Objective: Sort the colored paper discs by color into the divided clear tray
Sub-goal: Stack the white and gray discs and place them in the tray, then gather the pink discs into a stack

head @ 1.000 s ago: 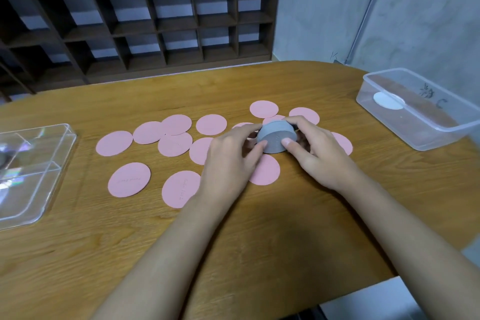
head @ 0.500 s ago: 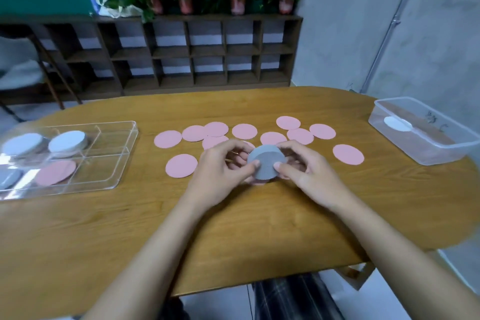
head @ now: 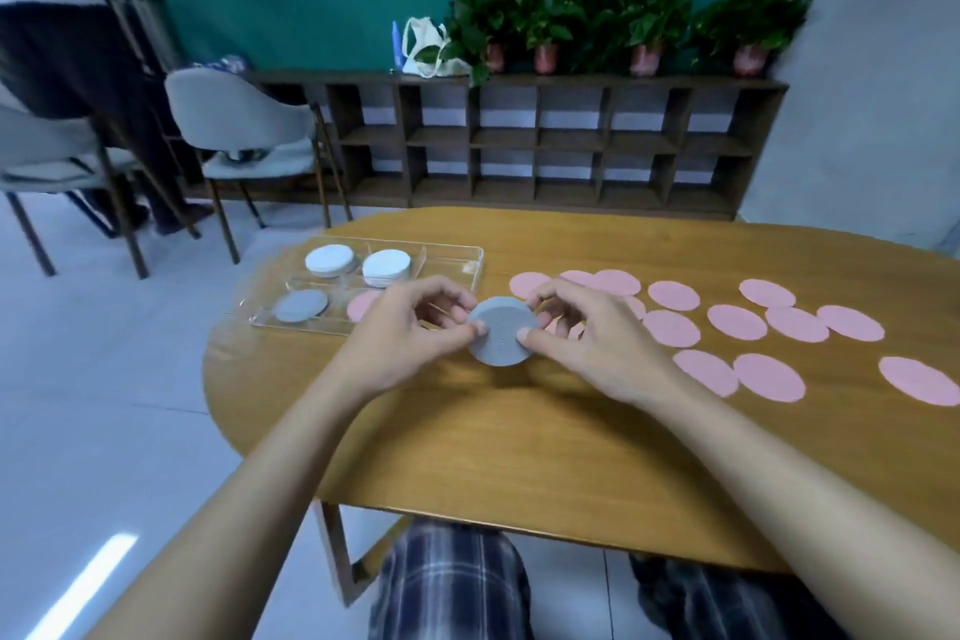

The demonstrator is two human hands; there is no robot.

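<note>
Bare wood runs unobstructed from side to side along the near edge of the oval wooden table (head: 493, 437). Further back, scattered pink paper discs (head: 736, 321) crowd the right half, with only narrow gaps between them. At far left, the clear divided plastic tray (head: 470, 255) holds two white disc stacks (head: 330, 259), a low grey stack (head: 301, 305) and a single pink disc (head: 361, 304); its rear right compartment offers room. The left hand (head: 400, 333) and right hand (head: 592, 333), pinching a thick grey disc stack (head: 501, 338), block the middle.

Wooden table (head: 519, 442): clear tray (head: 470, 256), pink discs (head: 769, 376).
</note>
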